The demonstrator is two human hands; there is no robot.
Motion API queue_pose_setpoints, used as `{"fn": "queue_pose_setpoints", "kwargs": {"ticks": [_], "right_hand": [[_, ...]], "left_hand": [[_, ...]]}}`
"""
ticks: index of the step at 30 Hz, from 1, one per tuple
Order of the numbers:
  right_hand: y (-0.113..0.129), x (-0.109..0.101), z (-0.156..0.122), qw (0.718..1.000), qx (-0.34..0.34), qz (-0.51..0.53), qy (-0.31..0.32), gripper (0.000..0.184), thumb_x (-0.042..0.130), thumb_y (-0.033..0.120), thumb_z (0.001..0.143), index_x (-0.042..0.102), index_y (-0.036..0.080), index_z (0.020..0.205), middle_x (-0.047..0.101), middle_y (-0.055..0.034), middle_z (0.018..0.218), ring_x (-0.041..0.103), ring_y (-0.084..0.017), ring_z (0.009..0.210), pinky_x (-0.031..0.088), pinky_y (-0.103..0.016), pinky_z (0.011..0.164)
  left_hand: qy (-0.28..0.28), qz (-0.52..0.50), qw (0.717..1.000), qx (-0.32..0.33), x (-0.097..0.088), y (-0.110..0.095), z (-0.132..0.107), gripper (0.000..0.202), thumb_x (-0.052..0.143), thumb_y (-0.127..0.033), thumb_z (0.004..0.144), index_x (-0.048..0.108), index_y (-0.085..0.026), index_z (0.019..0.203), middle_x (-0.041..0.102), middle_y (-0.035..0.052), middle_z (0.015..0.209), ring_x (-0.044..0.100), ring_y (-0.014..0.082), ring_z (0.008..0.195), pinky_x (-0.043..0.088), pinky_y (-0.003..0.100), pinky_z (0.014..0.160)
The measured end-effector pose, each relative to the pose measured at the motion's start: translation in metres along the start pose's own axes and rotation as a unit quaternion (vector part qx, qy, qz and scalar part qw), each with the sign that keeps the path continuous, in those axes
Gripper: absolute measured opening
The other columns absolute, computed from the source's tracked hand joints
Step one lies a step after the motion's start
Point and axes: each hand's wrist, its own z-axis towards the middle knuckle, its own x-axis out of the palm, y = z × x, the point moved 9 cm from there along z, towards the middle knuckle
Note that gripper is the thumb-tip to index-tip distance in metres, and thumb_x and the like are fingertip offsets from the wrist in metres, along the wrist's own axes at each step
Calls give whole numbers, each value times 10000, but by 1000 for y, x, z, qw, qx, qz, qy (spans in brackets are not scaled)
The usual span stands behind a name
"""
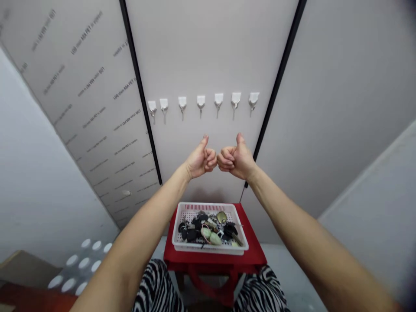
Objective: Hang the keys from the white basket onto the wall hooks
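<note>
Well, my left hand and right hand are fisted, thumbs up, knuckles nearly touching. Nearer, the basket seems light, slightly bendy, best held by its left and right sides.

A low stand under a red cover carries one white plastic basket, which sits flat on top. The cover drops over the near edge (a red strap hangs in a loop there too), and red shows on both sides of the basket. Inside the perforated basket lies a jumbled heap, mostly black, with two pale green pieces.
</note>
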Motion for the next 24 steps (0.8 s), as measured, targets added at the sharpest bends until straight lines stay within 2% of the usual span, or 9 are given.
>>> {"fn": "queue_pose_setpoints", "kwargs": {"ticks": [4,8,11,13,15,17,19,20,24], "right_hand": [[-9,-1,-1,999,5,42,27,569,-49,647,589,194,184,363,205,53,300,177,-42,284,198,-183,326],[-21,1,-2,996,4,70,56,569,-1,651,596,205,179,356,217,57,287,183,-38,270,192,-182,313],[-52,-3,-6,998,22,41,46,564,43,642,611,228,175,354,242,58,286,199,-34,262,197,-183,311],[-89,-11,-13,997,62,-40,18,544,136,621,627,279,168,362,287,54,296,235,-33,265,208,-182,317],[-130,-19,-24,980,112,-163,1,472,301,562,622,358,154,391,345,48,322,286,-36,287,228,-180,332],[-164,-20,-34,954,137,-265,13,356,430,462,595,425,143,437,388,47,355,325,-42,325,249,-178,356],[-184,-14,-39,937,126,-323,39,236,477,361,582,487,139,503,445,42,415,374,-53,386,281,-177,399],[-190,-8,-41,933,114,-336,53,187,481,319,581,515,138,550,476,36,457,401,-60,425,297,-176,426],[-203,16,-40,922,92,-362,101,207,461,224,581,546,145,752,528,18,556,447,-78,488,316,-173,456]], "left_hand": [[-14,0,999,-30,-1,15,3,548,176,-653,578,240,-151,368,265,-38,298,232,17,272,190,156,312],[29,-21,999,-20,4,27,7,546,190,-649,579,252,-148,370,283,-43,300,242,18,266,185,156,308],[19,-2,999,-30,-4,55,5,545,165,-636,595,283,-148,383,304,-42,310,277,28,276,200,160,318],[-32,60,996,-60,-22,87,-2,527,183,-609,612,328,-145,407,343,-38,333,323,40,304,234,166,343],[-102,179,974,-92,-47,120,-15,455,297,-548,613,392,-136,448,400,-29,378,374,53,356,269,174,384],[-148,329,927,-106,-68,146,-29,322,451,-440,568,454,-127,492,454,-21,436,408,67,422,289,181,428],[-138,424,888,-112,-77,166,-40,208,519,-333,529,513,-127,562,508,-12,512,435,84,492,307,188,473],[-122,447,879,-114,-78,176,-43,184,523,-295,527,535,-130,609,530,-7,554,447,91,523,316,191,495],[-92,462,875,-110,-80,193,-49,218,493,-190,545,555,-125,744,551,0,623,465,104,577,336,200,541]]}}
